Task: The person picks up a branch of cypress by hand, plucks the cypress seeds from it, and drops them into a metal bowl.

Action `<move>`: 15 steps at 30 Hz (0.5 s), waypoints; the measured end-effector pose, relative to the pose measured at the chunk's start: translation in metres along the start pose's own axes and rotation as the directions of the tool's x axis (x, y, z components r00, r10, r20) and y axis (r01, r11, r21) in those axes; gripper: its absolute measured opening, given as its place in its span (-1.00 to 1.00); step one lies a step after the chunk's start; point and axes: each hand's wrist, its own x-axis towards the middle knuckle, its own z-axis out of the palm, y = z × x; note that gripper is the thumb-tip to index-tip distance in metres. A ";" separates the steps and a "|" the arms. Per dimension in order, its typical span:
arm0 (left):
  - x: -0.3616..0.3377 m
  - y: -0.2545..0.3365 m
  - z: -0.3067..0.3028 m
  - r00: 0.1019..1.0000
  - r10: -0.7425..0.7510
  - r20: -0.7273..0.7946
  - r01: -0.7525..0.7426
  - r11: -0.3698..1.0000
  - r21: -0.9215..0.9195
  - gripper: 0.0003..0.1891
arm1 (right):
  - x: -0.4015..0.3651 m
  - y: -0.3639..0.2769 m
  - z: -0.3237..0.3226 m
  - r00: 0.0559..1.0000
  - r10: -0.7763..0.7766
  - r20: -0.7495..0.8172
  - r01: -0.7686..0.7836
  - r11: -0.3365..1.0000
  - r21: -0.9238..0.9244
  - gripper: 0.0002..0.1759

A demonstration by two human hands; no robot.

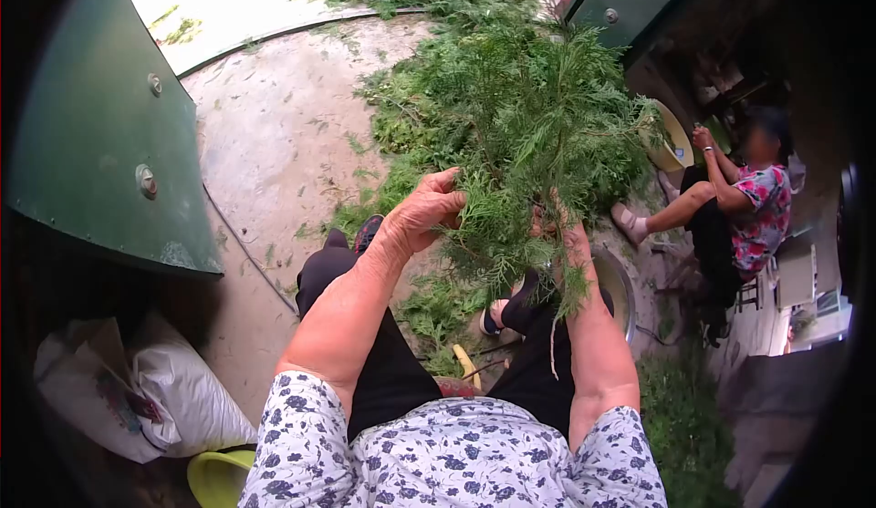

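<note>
A leafy evergreen branch (557, 134) with feathery, flat sprays is held up in front of my lap. My left hand (429, 209) is closed at its left side, thumb and fingers pinching a green sprig. Foliage covers much of my right hand (551, 220), which is closed around the branch lower down. A thin bare stem hangs below it, along my right forearm. Under the branch, beside my right leg, stands a metal basin (622, 294), partly hidden. Loose sprigs (436, 312) lie on the ground between my feet, close to a curved yellow object (466, 362).
Beyond the branch, a large heap of cut greenery (411, 116) spreads across the concrete floor. Green metal doors (91, 134) stand at both sides. White sacks (187, 389) and a lime-green basin (212, 479) are at left. A seated person (762, 202) sits at right near a cream basin (675, 129).
</note>
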 end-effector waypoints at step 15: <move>0.004 0.038 -0.025 0.828 0.224 -0.514 -0.312 0.946 -0.090 -0.77 | 0.033 0.037 -0.061 0.744 -0.123 0.657 -0.368 0.745 0.557 -0.51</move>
